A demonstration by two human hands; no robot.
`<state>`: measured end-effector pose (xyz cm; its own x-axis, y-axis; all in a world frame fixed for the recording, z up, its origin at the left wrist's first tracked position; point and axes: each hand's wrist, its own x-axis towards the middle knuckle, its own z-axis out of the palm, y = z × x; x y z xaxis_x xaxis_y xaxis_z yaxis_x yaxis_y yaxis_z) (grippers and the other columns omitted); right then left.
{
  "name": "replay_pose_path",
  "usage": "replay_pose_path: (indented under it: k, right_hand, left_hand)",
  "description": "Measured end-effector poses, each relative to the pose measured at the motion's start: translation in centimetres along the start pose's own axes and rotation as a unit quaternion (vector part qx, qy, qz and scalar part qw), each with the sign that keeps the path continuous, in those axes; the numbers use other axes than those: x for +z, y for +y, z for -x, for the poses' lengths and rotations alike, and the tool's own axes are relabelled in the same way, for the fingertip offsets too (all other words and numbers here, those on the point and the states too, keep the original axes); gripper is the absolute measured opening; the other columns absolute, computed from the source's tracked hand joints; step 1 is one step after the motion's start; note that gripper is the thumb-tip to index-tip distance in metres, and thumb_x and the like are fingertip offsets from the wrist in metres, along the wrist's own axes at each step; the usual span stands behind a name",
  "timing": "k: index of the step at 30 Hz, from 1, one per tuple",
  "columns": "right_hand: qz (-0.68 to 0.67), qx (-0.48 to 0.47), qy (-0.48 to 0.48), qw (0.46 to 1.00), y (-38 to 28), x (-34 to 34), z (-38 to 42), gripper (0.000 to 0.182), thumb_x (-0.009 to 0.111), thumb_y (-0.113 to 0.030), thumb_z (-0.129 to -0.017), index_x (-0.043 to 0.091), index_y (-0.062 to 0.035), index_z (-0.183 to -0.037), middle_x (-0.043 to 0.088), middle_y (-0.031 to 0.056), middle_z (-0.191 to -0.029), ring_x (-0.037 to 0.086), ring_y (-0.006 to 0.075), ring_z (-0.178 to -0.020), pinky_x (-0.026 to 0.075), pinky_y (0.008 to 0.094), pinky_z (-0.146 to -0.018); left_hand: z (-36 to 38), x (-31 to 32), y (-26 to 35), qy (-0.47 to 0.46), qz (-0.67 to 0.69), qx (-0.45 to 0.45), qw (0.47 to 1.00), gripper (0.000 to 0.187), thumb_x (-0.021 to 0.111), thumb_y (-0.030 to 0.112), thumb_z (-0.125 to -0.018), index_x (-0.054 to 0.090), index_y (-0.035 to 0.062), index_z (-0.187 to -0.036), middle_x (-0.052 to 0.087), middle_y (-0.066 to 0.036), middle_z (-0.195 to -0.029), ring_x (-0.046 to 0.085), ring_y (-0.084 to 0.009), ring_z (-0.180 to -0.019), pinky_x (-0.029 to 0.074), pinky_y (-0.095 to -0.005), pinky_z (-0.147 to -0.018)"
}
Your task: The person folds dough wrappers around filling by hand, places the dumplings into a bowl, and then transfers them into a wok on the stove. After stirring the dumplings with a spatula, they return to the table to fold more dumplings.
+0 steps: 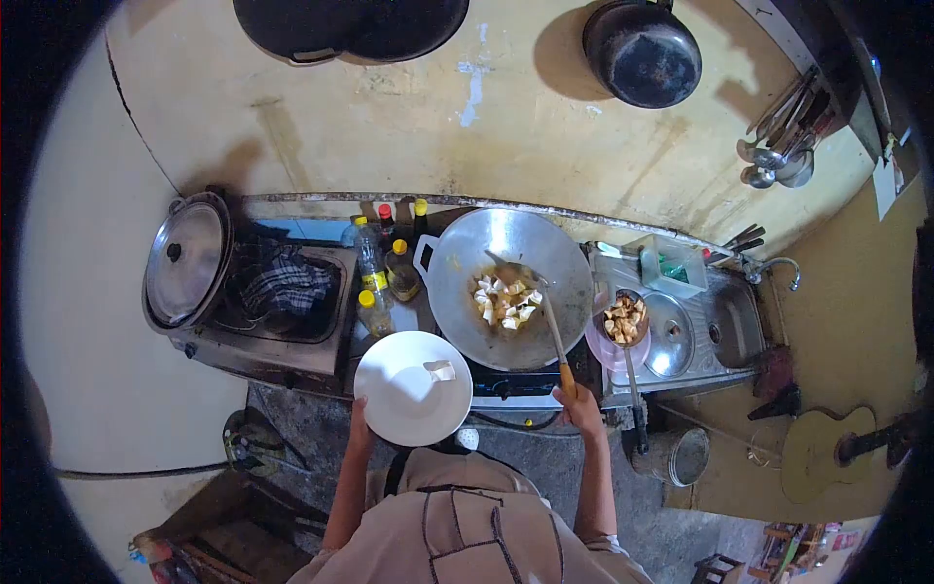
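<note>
My left hand (pixel 361 426) grips the left rim of a white plate (pixel 399 407), where one pale piece of food (pixel 441 371) lies. Closed around the orange-brown handle of a spatula (pixel 555 331) is my right hand (pixel 582 410). The spatula's blade reaches into a large metal wok (pixel 457 321), among several white chunks, perhaps tofu (pixel 509 304), in a little liquid. To the right of the wok, a strainer ladle (pixel 632 375) holds browned chunks (pixel 624 319) over a pink bowl (pixel 600 348).
Bottles with yellow and red caps (pixel 370 255) stand left of the wok. Further left are a lidded pot (pixel 188 261) and a checked cloth (pixel 287 282). A sink (pixel 735 326) and a clear container (pixel 673 267) are at the right. A bucket (pixel 689 456) stands on the floor.
</note>
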<state>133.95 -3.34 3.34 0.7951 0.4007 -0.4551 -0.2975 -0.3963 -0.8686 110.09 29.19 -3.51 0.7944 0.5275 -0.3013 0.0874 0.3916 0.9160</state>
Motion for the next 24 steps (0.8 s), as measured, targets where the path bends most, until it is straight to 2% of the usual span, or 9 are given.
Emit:
replay_pose_path:
  k: [2,5,8,11,17,20,24]
  right_hand:
    - [0.010,0.007,0.000,1.000,-2.2,0.0,2.1,0.030,0.061,-0.030,-0.076,0.049,-0.0027,-0.081,0.043,-0.0009,-0.050,0.042,0.0088,-0.036,0.039,0.0236,-0.036]
    - [-0.066,0.062,-0.076,0.993,-3.0,-0.5,3.9,0.026,0.060,-0.027,-0.078,0.047,-0.0048,-0.075,0.039,-0.0020,-0.044,0.040,0.0089,-0.036,0.039,0.0250,-0.038]
    - [-0.136,0.093,-0.136,0.977,-1.2,-0.5,4.5,0.025,0.060,-0.027,-0.078,0.047,-0.0061,-0.076,0.037,-0.0030,-0.043,0.038,0.0077,-0.035,0.039,0.0250,-0.041]
    - [-0.143,0.115,-0.130,0.974,-0.5,0.0,4.4,0.031,0.061,-0.030,-0.077,0.048,-0.0024,-0.080,0.042,-0.0014,-0.046,0.042,0.0098,-0.035,0.042,0.0260,-0.040]
    - [-0.221,0.148,-0.155,0.952,-0.2,-1.0,4.2,0.025,0.059,-0.028,-0.079,0.047,-0.0069,-0.074,0.037,-0.0034,-0.042,0.038,0.0084,-0.033,0.039,0.0263,-0.040]
    - [-0.216,0.158,-0.183,0.946,-0.1,-1.2,4.3,0.024,0.060,-0.031,-0.078,0.047,-0.0104,-0.078,0.034,-0.0052,-0.042,0.033,0.0056,-0.034,0.039,0.0239,-0.041]
    - [-0.207,0.136,-0.136,0.959,0.9,-0.9,3.7,0.027,0.059,-0.033,-0.078,0.047,-0.0090,-0.076,0.035,-0.0047,-0.043,0.034,0.0060,-0.033,0.038,0.0235,-0.039]
  left_hand:
    - [0.7,1.3,1.6,0.015,0.051,0.010,0.999,0.054,0.035,0.037,-0.083,0.033,-0.0004,-0.123,0.045,-0.014,-0.116,0.044,-0.0242,-0.108,0.033,-0.0343,-0.092]
    - [0.9,2.4,2.6,0.033,0.112,-0.003,0.993,0.053,0.035,0.035,-0.084,0.033,-0.0007,-0.123,0.045,-0.014,-0.117,0.043,-0.0246,-0.109,0.033,-0.0347,-0.092]
    - [0.1,1.5,1.0,0.048,0.139,-0.025,0.989,0.052,0.036,0.033,-0.083,0.033,-0.0007,-0.123,0.044,-0.014,-0.118,0.043,-0.0249,-0.109,0.033,-0.0353,-0.092]
    - [0.6,2.3,2.3,0.053,0.118,-0.021,0.991,0.052,0.037,0.033,-0.083,0.033,-0.0009,-0.123,0.044,-0.014,-0.118,0.043,-0.0251,-0.109,0.034,-0.0357,-0.092]
    - [0.5,1.6,1.7,0.040,0.123,-0.006,0.992,0.054,0.037,0.036,-0.083,0.033,-0.0015,-0.122,0.045,-0.014,-0.117,0.044,-0.0248,-0.108,0.034,-0.0356,-0.092]
    - [0.9,1.6,2.3,0.029,0.115,-0.015,0.993,0.056,0.036,0.038,-0.083,0.033,-0.0016,-0.122,0.045,-0.014,-0.117,0.043,-0.0251,-0.109,0.034,-0.0358,-0.092]
    - [1.0,1.3,2.2,0.040,0.127,-0.014,0.991,0.057,0.035,0.039,-0.083,0.032,-0.0016,-0.123,0.044,-0.015,-0.118,0.043,-0.0259,-0.110,0.033,-0.0361,-0.093]
